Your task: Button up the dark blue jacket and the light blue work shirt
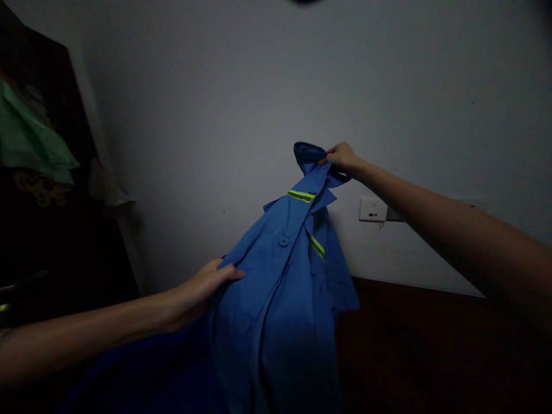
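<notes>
Shirt (pixel 287 270), blue, held aslant before me, apparently being straightened: my right hand (pixel 344 158) pinches it beside the collar (pixel 309 153), my left hand (pixel 207 284) grips its side. Smoothing would call for firm tension between both. Darker cloth (pixel 172 371) below may interfere; behind, wall (pixel 194 126) and socket (pixel 373 210); far left, green cloth (pixel 32 138).

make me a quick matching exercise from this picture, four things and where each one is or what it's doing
1. left hand
2. right hand
3. green cloth
4. wall socket

A. mounted on the pale wall
B. grips the upper end of the blue shirt
C. at the picture's left edge
D. grips the shirt's side, lower down

Pairs: 1-D, 2-B, 3-C, 4-A
</notes>
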`<action>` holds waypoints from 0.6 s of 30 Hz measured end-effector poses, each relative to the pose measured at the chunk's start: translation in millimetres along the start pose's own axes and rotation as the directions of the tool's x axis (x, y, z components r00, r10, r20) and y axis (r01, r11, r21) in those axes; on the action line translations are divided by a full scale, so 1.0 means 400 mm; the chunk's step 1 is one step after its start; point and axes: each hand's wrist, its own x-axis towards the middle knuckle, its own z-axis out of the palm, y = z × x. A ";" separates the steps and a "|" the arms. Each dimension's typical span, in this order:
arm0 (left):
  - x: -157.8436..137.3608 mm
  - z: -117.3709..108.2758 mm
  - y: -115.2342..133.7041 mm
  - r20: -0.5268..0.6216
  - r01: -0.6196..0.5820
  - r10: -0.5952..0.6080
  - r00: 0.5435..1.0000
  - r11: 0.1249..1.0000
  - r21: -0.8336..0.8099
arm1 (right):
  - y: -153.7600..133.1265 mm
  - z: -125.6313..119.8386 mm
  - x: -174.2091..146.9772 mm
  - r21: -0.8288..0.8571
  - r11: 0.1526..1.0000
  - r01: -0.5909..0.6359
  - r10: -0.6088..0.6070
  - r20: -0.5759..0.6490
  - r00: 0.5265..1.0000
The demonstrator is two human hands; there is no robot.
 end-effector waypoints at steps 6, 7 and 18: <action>0.020 -0.091 -0.055 -0.195 0.022 0.015 0.981 0.982 0.189 | 0.037 0.220 -0.076 -0.246 0.969 0.019 0.039 0.229 0.973; 0.049 -0.108 -0.081 -0.183 0.012 0.034 0.982 0.970 0.244 | 0.040 0.258 -0.099 -0.263 0.965 0.022 0.051 0.269 0.962; 0.204 -0.175 -0.331 -0.002 0.078 -0.112 0.994 0.679 0.730 | 0.145 0.458 -0.322 -0.480 0.854 0.200 0.201 0.659 0.725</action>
